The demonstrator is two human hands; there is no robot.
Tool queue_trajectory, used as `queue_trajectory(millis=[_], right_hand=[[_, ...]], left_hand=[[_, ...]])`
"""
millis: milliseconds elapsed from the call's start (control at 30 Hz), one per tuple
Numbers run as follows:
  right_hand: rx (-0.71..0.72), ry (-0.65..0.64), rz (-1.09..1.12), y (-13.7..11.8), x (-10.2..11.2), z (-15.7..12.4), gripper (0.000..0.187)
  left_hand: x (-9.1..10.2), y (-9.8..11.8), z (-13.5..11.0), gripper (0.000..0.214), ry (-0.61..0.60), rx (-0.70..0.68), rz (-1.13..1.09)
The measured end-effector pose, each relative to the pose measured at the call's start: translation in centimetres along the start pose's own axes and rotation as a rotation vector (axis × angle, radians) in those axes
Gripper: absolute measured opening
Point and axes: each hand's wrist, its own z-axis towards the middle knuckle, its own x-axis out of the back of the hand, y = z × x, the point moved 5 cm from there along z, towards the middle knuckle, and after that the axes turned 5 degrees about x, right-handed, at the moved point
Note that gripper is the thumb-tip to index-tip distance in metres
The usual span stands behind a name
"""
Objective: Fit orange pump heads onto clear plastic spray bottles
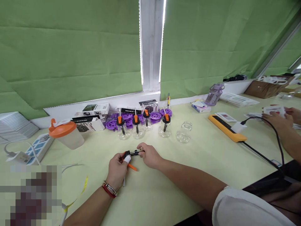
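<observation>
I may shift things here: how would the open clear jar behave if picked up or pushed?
The clear jar looks smooth, so may be slippery. Its transparent walls suggest glass, perhaps fragile. Its base, seemingly broader than its mouth, should resist gentle tipping.

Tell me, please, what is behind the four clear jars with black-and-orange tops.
Behind the clear jars are purple wheel-shaped pieces and, farther back, a black-and-white box. The black-and-orange tops cover parts of both, so I cannot count the pieces.
</observation>
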Motion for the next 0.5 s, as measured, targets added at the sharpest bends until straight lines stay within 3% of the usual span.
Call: queue_trajectory(millis=[300, 500], right_hand=[[-0.038, -0.015, 0.157, 1.0, -0.3, 0.2, 0.016], [-0.103, 0.023, 0.170, 1.7, 1.4, -0.4, 0.014]], left_hand=[[1.2, 0.4, 0.7, 0.035, 0.041, 0.004, 0.077], [3.1, 0.5, 2.1, 0.036, 0.132, -0.165, 0.164]])
